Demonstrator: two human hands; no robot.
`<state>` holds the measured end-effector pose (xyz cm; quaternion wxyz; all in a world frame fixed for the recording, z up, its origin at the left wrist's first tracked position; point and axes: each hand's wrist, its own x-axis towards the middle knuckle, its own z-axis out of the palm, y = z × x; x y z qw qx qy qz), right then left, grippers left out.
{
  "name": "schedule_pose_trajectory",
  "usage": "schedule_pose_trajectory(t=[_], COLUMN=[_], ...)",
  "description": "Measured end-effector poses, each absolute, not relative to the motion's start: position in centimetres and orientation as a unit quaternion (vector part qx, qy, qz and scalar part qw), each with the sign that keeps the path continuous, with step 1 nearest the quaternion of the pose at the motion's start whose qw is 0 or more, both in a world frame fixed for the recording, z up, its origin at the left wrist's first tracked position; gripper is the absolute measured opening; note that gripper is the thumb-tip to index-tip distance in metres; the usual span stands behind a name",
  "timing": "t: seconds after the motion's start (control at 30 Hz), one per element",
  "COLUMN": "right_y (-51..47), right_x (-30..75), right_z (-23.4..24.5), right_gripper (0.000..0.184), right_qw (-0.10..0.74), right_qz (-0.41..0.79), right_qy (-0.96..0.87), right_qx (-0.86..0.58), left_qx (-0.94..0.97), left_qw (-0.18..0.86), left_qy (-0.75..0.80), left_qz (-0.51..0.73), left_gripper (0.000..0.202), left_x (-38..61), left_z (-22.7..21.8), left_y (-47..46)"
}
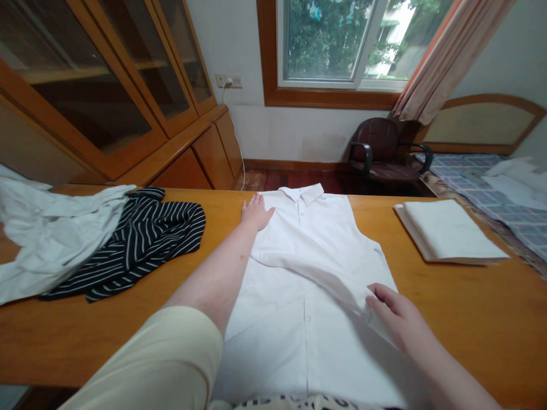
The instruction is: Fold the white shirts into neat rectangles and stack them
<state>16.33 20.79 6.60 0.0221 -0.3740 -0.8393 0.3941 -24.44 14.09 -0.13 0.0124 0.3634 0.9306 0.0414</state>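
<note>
A white collared shirt [316,250] lies flat on the wooden table [470,307], collar at the far side, with a sleeve folded across its front. My left hand [255,213] rests flat on the shirt's far left shoulder, fingers stretched out. My right hand [395,316] presses on the shirt's right edge near the folded sleeve, fingers slightly bent and laid on the cloth.
A black-and-white striped garment [141,245] and a crumpled white garment [51,233] lie at the table's left. A folded white stack [448,230] sits at the right. Behind stand a wooden cabinet [106,97], a dark chair [380,151] and a bed [504,193].
</note>
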Motion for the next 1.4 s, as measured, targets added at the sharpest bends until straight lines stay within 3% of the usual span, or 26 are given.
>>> schedule_pose_trajectory(t=[0.07, 0.13, 0.33, 0.47, 0.53, 0.67, 0.77, 0.87, 1.1, 1.27, 1.4], right_y=[21.7, 22.3, 21.4, 20.4, 20.6, 21.6, 22.3, 22.7, 22.4, 21.6, 21.1], right_x=[16.6, 16.7, 17.2, 17.5, 17.6, 17.9, 18.7, 19.6, 20.3, 18.9, 18.2], right_z=[6.6, 6.4, 6.1, 5.6, 5.4, 6.1, 6.7, 6.3, 4.7, 5.8, 5.6], right_gripper=[0.027, 0.026, 0.035, 0.041, 0.036, 0.027, 0.035, 0.037, 0.032, 0.039, 0.034], right_qw=[0.005, -0.005, 0.061, 0.058, 0.054, 0.057, 0.099, 0.077, -0.098, -0.059, -0.064], right_qz=[0.504, 0.509, 0.166, 0.118, 0.099, 0.21, 0.351, 0.398, 0.335, 0.207, 0.204], right_qy=[-0.761, -0.752, -0.899, -0.935, -0.933, -0.887, -0.823, -0.806, -0.841, -0.863, -0.879], right_qx=[-0.408, -0.419, -0.4, -0.329, -0.34, -0.407, -0.436, -0.432, -0.413, -0.456, -0.426], left_qx=[0.362, 0.36, 0.359, 0.361, 0.362, 0.361, 0.36, 0.36, 0.361, 0.359, 0.359], left_qw=[0.015, 0.017, 0.022, 0.019, 0.016, 0.011, 0.013, 0.013, 0.016, 0.019, 0.019], left_qy=[0.931, 0.932, 0.932, 0.931, 0.931, 0.932, 0.932, 0.932, 0.931, 0.932, 0.932], left_qz=[0.042, 0.043, 0.047, 0.044, 0.043, 0.04, 0.036, 0.037, 0.043, 0.042, 0.041], left_gripper=[0.078, 0.078, 0.078, 0.079, 0.079, 0.078, 0.077, 0.078, 0.078, 0.078, 0.078], left_x=[-24.4, -24.4, -24.4, -24.5, -24.5, -24.5, -24.4, -24.3, -24.4, -24.3, -24.3], left_z=[0.0, 0.0, 0.0, 0.0, -0.1, -0.1, 0.1, 0.2, 0.1, 0.2, 0.2], left_y=[14.1, 14.1, 14.1, 14.1, 14.1, 14.1, 14.1, 14.1, 14.1, 14.1, 14.1])
